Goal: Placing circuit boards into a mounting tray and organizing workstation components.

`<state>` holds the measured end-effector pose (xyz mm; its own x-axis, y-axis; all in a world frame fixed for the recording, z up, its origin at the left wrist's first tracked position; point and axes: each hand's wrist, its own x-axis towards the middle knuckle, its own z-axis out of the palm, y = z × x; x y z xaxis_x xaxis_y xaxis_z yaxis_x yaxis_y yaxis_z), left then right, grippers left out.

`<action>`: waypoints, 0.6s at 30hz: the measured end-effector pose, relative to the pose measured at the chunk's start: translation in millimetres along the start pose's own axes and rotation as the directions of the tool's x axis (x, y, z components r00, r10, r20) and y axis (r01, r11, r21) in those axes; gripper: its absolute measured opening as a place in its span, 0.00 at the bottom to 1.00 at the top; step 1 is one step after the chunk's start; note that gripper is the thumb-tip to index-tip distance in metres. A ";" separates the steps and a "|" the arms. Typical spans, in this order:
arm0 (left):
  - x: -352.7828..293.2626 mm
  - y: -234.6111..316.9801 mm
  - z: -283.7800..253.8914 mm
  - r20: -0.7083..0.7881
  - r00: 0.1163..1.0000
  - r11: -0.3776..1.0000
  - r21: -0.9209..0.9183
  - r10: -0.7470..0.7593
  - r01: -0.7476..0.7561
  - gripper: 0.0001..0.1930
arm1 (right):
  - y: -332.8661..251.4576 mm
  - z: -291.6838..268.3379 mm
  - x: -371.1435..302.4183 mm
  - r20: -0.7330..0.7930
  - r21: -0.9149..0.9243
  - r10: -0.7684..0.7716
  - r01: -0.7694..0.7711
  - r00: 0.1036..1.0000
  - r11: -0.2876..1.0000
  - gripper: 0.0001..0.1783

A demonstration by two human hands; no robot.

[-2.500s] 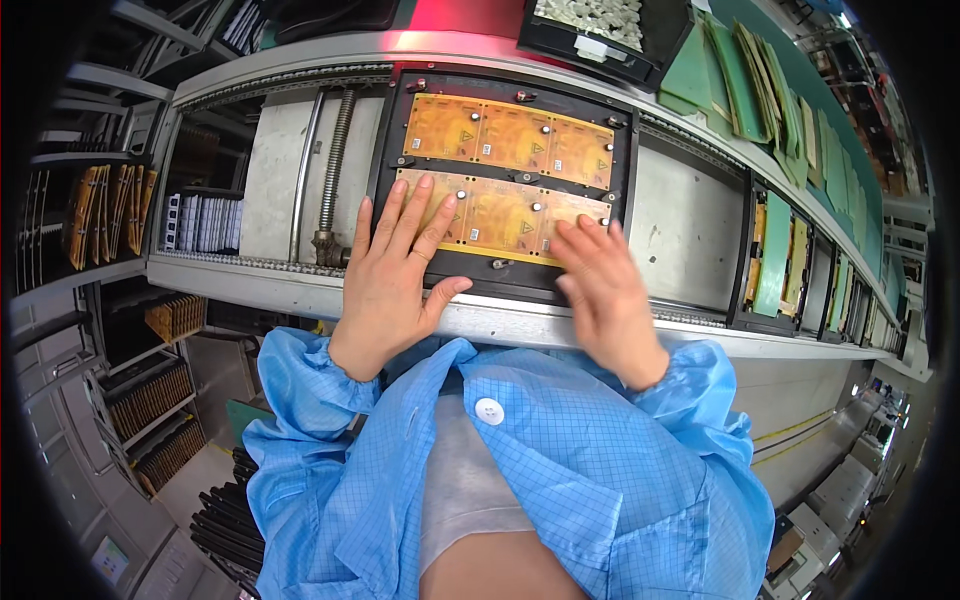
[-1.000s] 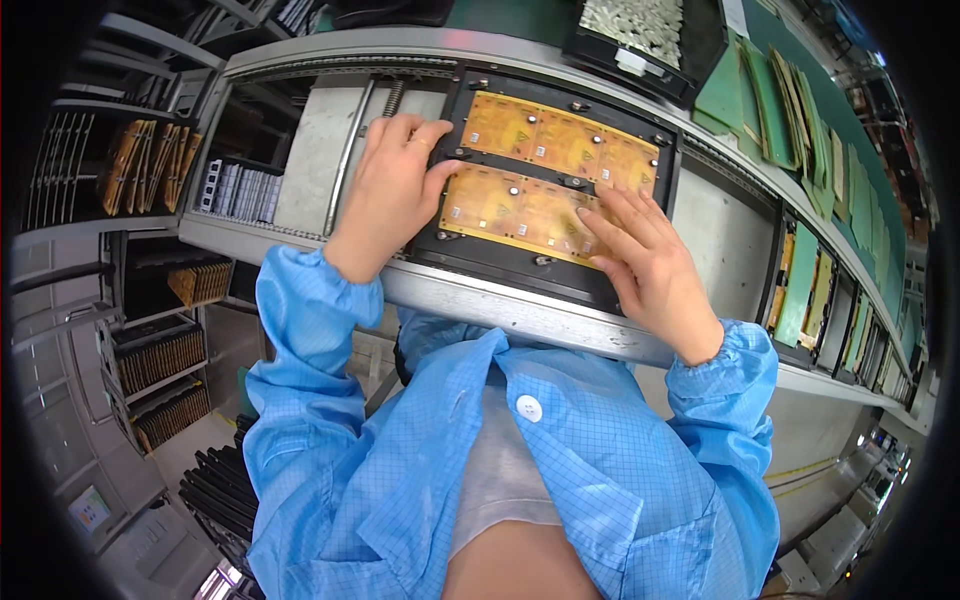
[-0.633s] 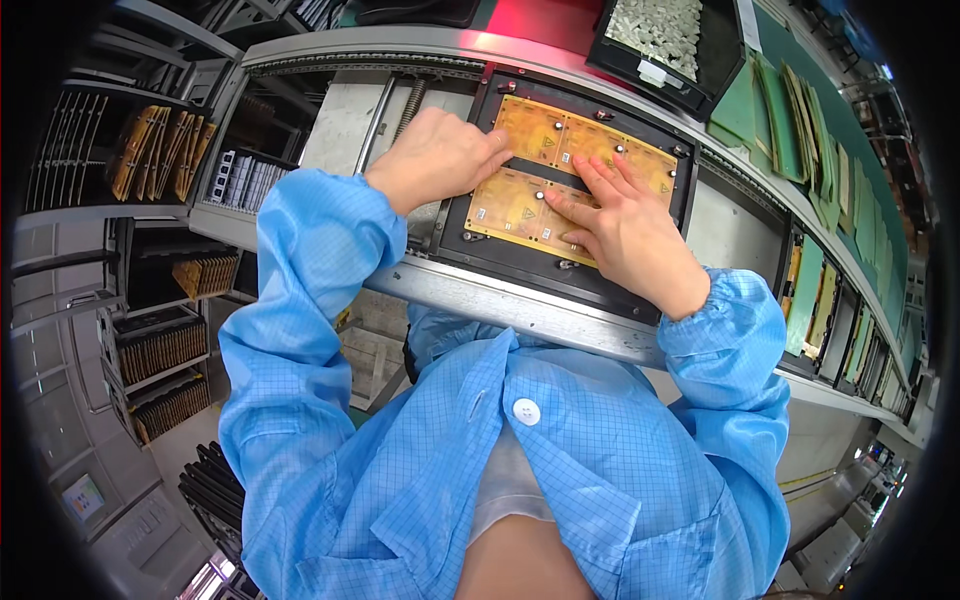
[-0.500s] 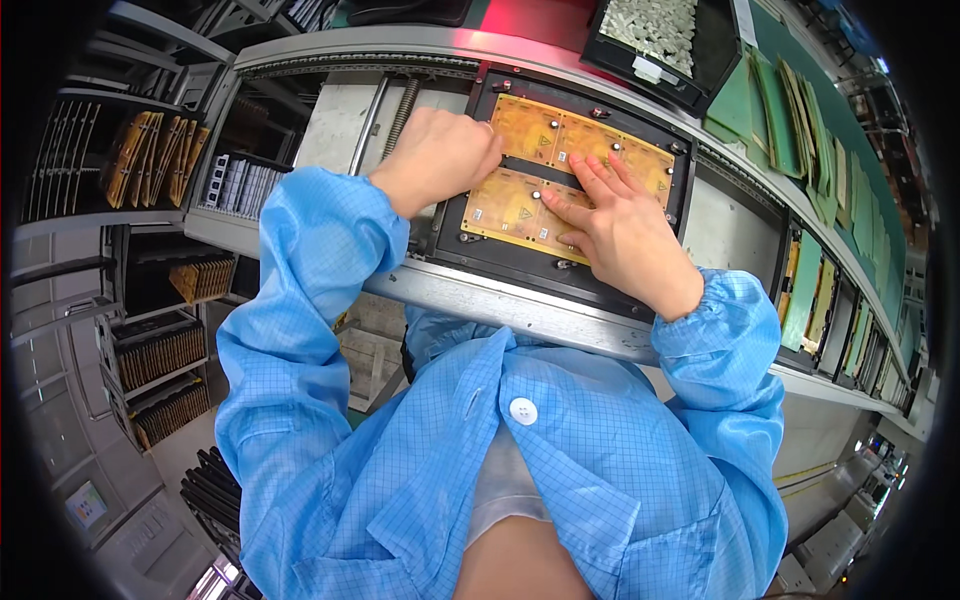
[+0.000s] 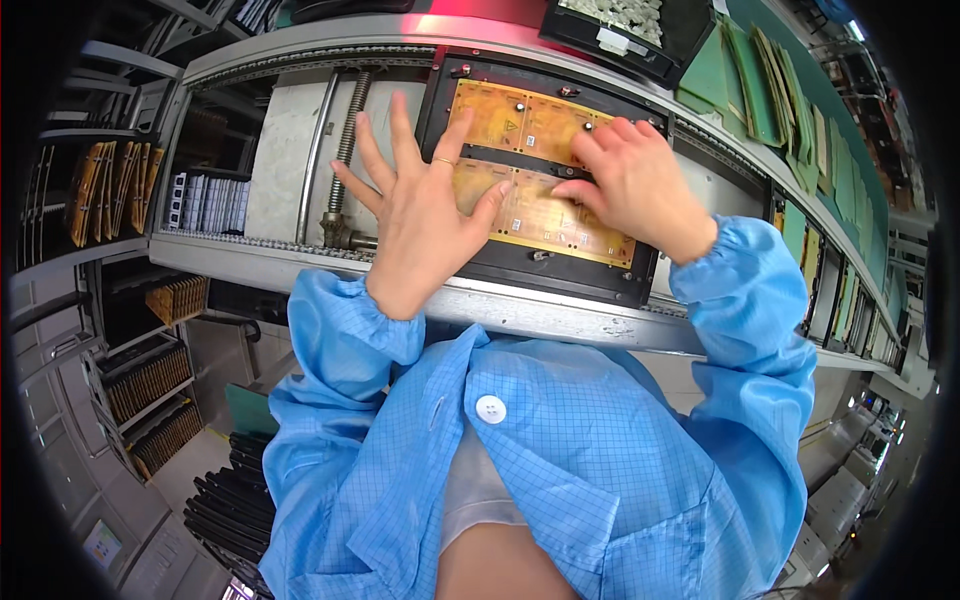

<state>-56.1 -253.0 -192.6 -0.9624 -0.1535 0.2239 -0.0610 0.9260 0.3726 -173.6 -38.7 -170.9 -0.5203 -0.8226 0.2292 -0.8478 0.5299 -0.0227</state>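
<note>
Two amber circuit boards, an upper board [image 5: 490,112] and a lower board [image 5: 560,215], lie in a black frame-like fixture [image 5: 490,268] with small clips and knobs along its edges. My left hand [image 5: 425,215] is open, its fingers spread over the left edge of the boards and the fixture. Its thumb reaches over the lower board. My right hand [image 5: 640,185] is over the right part of the boards, covering their right edge there. Its fingers are curled down at the upper board beside a small black knob, the thumb apart over the lower board. What those fingers grip, if anything, is hidden.
The fixture sits on a metal conveyor rail [image 5: 560,312], beside a threaded rod [image 5: 350,130]. Behind it stands a black bin [image 5: 675,60] of pale small parts. Green boards [image 5: 765,90] line the right. Racks of amber boards [image 5: 148,380] stand at the left.
My left hand has opened from a closed pose at the boards' left edge and spread out. My right hand has moved up to the upper board's right part, fingers curling from flat.
</note>
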 end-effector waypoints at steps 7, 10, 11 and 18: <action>5.2 -3.1 8.8 0.032 0.997 0.997 -0.032 -0.071 0.072 0.29 | 3.5 19.3 5.8 0.183 -0.004 -0.127 0.130 0.975 0.992 0.17; 6.4 -1.6 10.2 0.030 0.997 0.997 -0.020 -0.069 0.069 0.29 | -24.4 20.8 7.2 0.238 0.032 0.308 -0.325 0.921 0.945 0.21; 6.6 -2.0 11.1 0.040 0.997 0.997 -0.026 -0.065 0.066 0.29 | -31.1 19.1 8.1 0.268 0.038 0.531 -0.559 0.804 0.828 0.23; -4.3 -38.7 -28.1 0.043 0.986 0.972 -0.183 0.159 -0.149 0.21 | -31.4 -44.0 -16.0 0.341 0.272 0.267 -0.366 0.901 0.890 0.14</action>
<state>-42.2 -297.9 -182.7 -0.9704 0.0111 0.2410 0.1323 0.8598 0.4931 -134.1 -33.1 -131.1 -0.7305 -0.6702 -0.1310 -0.5918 0.7170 -0.3684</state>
